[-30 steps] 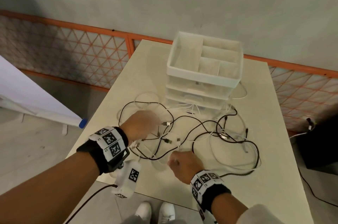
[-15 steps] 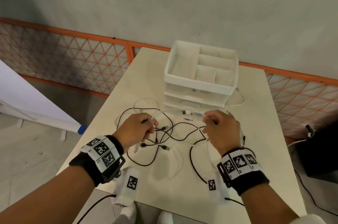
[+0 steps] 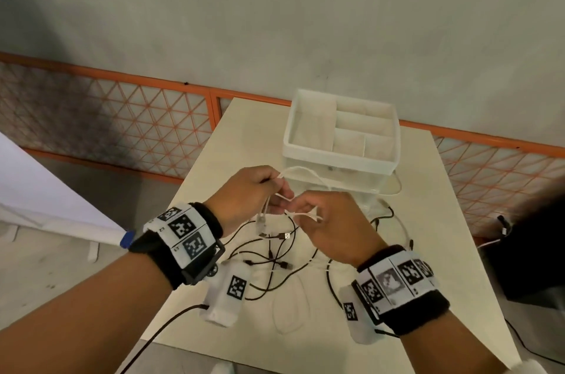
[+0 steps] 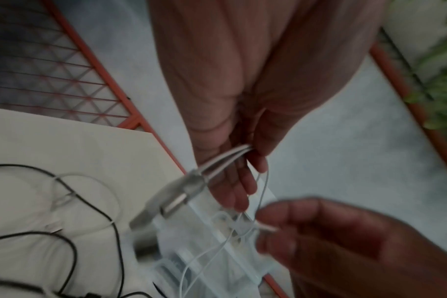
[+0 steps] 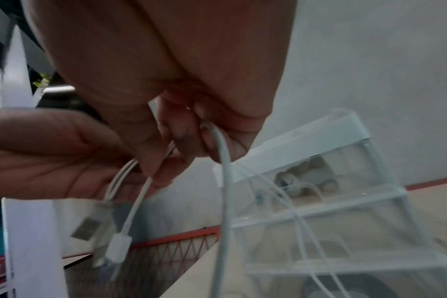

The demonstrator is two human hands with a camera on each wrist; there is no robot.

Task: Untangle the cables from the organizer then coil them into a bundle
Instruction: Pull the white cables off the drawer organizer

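Both hands are raised above the table in front of the white drawer organizer (image 3: 339, 156). My left hand (image 3: 272, 190) pinches folded strands of a white cable (image 3: 301, 171), and its USB plugs (image 3: 262, 222) dangle below the fingers. Close beside it, my right hand (image 3: 305, 210) grips the same white cable. In the left wrist view the plugs (image 4: 179, 195) hang from the left hand (image 4: 242, 177). In the right wrist view the white cable (image 5: 223, 181) drops from the right hand (image 5: 191, 141) toward the organizer (image 5: 319, 141). Black cables (image 3: 275, 260) lie tangled on the table under the hands.
The cream table (image 3: 244, 135) stands against an orange mesh fence (image 3: 122, 126) and a grey wall. More white and black cables (image 3: 388, 214) trail at the organizer's right foot. A dark object (image 3: 538, 251) sits off the table's right edge.
Both hands rose off the table and came together in front of the organizer. The right hand moved from the near edge up and then left, and the white cable now loops between the hands.
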